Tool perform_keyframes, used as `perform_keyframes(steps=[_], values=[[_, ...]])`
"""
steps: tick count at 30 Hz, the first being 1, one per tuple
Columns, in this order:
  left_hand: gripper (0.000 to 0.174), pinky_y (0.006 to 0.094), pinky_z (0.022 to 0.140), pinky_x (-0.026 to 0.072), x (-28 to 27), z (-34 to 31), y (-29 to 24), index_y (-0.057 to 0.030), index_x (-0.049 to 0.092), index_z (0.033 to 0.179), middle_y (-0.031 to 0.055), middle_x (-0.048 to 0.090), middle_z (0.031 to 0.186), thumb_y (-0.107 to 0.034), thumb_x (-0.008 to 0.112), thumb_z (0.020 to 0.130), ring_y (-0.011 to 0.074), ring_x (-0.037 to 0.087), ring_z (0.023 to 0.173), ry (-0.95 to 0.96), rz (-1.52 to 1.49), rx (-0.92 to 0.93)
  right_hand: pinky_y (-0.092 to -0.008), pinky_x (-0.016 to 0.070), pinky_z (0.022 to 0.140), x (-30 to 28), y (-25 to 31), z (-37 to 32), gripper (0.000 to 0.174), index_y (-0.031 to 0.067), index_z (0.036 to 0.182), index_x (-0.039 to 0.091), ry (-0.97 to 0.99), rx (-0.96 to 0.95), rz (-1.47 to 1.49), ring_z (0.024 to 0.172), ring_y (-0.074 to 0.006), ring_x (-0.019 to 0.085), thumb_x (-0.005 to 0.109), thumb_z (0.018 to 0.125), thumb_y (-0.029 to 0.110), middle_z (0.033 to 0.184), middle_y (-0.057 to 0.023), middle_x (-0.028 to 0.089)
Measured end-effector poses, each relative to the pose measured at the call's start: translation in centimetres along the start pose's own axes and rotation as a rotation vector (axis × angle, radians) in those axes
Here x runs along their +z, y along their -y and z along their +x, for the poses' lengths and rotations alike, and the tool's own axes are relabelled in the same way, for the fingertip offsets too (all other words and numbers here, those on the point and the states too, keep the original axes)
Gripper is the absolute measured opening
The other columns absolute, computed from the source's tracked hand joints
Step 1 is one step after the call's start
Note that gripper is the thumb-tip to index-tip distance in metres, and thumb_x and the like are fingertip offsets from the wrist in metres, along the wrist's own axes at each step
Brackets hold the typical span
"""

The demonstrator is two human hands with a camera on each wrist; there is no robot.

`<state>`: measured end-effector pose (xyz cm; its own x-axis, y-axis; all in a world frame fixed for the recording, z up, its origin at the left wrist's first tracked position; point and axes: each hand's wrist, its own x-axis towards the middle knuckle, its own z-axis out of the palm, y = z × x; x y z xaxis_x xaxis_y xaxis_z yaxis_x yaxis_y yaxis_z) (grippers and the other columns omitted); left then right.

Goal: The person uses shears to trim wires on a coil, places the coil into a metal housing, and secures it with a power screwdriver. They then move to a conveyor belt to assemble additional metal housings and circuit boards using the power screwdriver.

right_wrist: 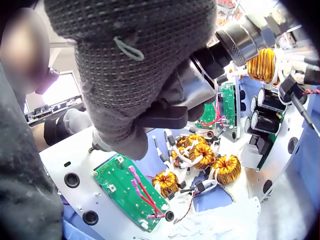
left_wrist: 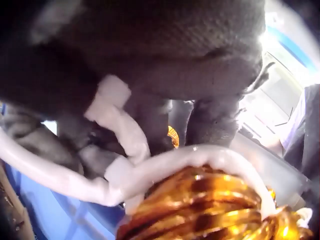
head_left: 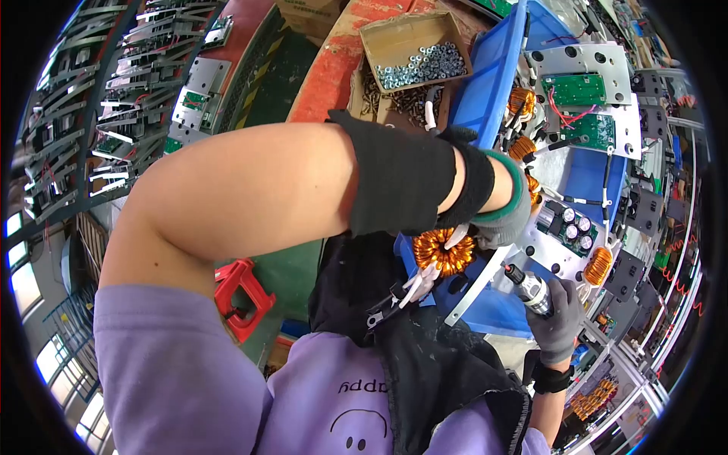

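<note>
My right hand (head_left: 557,322), in a grey knit glove, grips a silver-bodied driver tool (head_left: 535,293). The tool has a black lever (right_wrist: 162,118) along its side. My left hand (head_left: 497,225), gloved in grey with a green cuff, is mostly hidden behind its wrist strap in the head view. It is at the upper end of a metal plate (head_left: 478,289) seen edge-on; I cannot tell what its fingers hold. A copper-wound ring coil (head_left: 430,246) with white-sleeved leads hangs just below that hand. The plate carries a green circuit board (right_wrist: 131,192) with red wires.
A blue bin (head_left: 485,95) holds more plates and coils (right_wrist: 227,169). Beyond my left forearm, a cardboard box (head_left: 379,47) of nuts sits on a red surface, above a tray of bolts (head_left: 413,106). A red stool (head_left: 244,303) stands on the floor. Racks of parts (head_left: 152,68) line the far left.
</note>
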<state>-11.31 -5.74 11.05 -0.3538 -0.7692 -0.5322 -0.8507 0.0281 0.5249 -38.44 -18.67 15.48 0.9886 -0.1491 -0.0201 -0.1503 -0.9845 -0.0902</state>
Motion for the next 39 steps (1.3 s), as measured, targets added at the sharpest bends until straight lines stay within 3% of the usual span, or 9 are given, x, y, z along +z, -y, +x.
perform_keyframes(steps=[2, 9, 11, 15, 18, 21, 29, 39], values=[[0.028, 0.0458, 0.072, 0.0554, 0.3, 1.4, 1.1, -0.0042, 0.077, 0.097, 0.0147, 0.073, 0.095, -0.023, 0.075, 0.077, 0.0308, 0.069, 0.08, 0.102, 0.204, 0.262, -0.0416, 0.0476, 0.065, -0.1, 0.0, 0.0, 0.056, 0.0064, 0.107, 0.059, 0.01, -0.002, -0.007, 0.075, -0.0323, 0.06, 0.081, 0.055, 0.01, 0.088, -0.012, 0.06], [0.032, 0.0468, 0.074, 0.0557, 2.0, 3.8, 2.2, -0.0029, 0.076, 0.1, 0.0149, 0.073, 0.097, -0.026, 0.074, 0.079, 0.0317, 0.069, 0.082, 0.032, 0.26, 0.321, -0.0417, 0.0472, 0.063, -1.9, 1.3, 0.8, 0.054, 0.0058, 0.106, 0.059, 0.06, 0.026, -0.012, 0.073, -0.0328, 0.06, 0.083, 0.057, 0.009, 0.087, -0.0122, 0.058], [0.034, 0.047, 0.076, 0.0557, 2.0, 3.7, 1.9, -0.0029, 0.075, 0.102, 0.0149, 0.073, 0.099, -0.027, 0.075, 0.079, 0.0319, 0.069, 0.083, -0.006, 0.236, 0.258, -0.0417, 0.0477, 0.062, -2.6, 1.8, 1.1, 0.054, 0.0054, 0.107, 0.058, 0.083, 0.029, -0.01, 0.071, -0.0339, 0.059, 0.083, 0.059, 0.008, 0.086, -0.013, 0.057], [0.035, 0.0457, 0.077, 0.0557, 1.0, 3.5, 2.0, -0.0039, 0.075, 0.103, 0.0139, 0.073, 0.101, -0.028, 0.075, 0.078, 0.0312, 0.069, 0.084, 0.078, 0.2, 0.338, -0.0382, 0.0473, 0.063, -3.6, 2.4, 0.9, 0.048, 0.0046, 0.102, 0.062, 0.269, 0.207, 0.195, 0.071, -0.0311, 0.061, 0.083, 0.059, 0.01, 0.084, -0.0122, 0.059], [0.036, 0.0448, 0.078, 0.0554, 1.2, 4.0, 2.1, -0.0045, 0.076, 0.102, 0.0125, 0.074, 0.1, -0.029, 0.076, 0.076, 0.0306, 0.07, 0.085, 0.092, 0.397, 0.453, -0.0373, 0.0491, 0.065, -3.6, 2.5, 0.2, 0.046, 0.0028, 0.101, 0.063, 0.361, 0.335, 0.36, 0.072, -0.0316, 0.062, 0.082, 0.059, 0.009, 0.084, -0.0128, 0.06], [0.037, 0.0451, 0.077, 0.0552, 1.1, 3.7, 1.7, -0.0028, 0.075, 0.101, 0.0139, 0.074, 0.099, -0.029, 0.076, 0.074, 0.0309, 0.07, 0.084, 0.083, 0.193, 0.257, -0.0378, 0.0492, 0.066, -3.4, 2.8, 0.1, 0.047, 0.0028, 0.102, 0.063, 0.354, 0.359, 0.404, 0.073, -0.0324, 0.062, 0.082, 0.059, 0.009, 0.085, -0.0131, 0.06], [0.034, 0.0446, 0.074, 0.0552, 0.4, 2.8, 1.8, -0.0017, 0.075, 0.099, 0.0145, 0.073, 0.096, -0.025, 0.076, 0.075, 0.0304, 0.069, 0.081, 0.052, 0.273, 0.334, -0.0407, 0.0497, 0.065, -3.6, 3.8, 0.3, 0.05, 0.0047, 0.105, 0.062, 0.205, 0.219, 0.116, 0.074, -0.0338, 0.062, 0.083, 0.059, 0.011, 0.087, -0.0121, 0.06], [0.029, 0.044, 0.071, 0.0551, -0.9, 1.8, 0.9, -0.0003, 0.075, 0.097, 0.0152, 0.073, 0.092, -0.02, 0.075, 0.076, 0.0299, 0.069, 0.077, 0.032, 0.424, 0.45, -0.0413, 0.0451, 0.06, -4.5, 4.6, -0.4, 0.054, 0.0083, 0.11, 0.06, 0.166, 0.129, -0.158, 0.071, -0.0312, 0.06, 0.082, 0.061, 0.018, 0.082, -0.0098, 0.056]])
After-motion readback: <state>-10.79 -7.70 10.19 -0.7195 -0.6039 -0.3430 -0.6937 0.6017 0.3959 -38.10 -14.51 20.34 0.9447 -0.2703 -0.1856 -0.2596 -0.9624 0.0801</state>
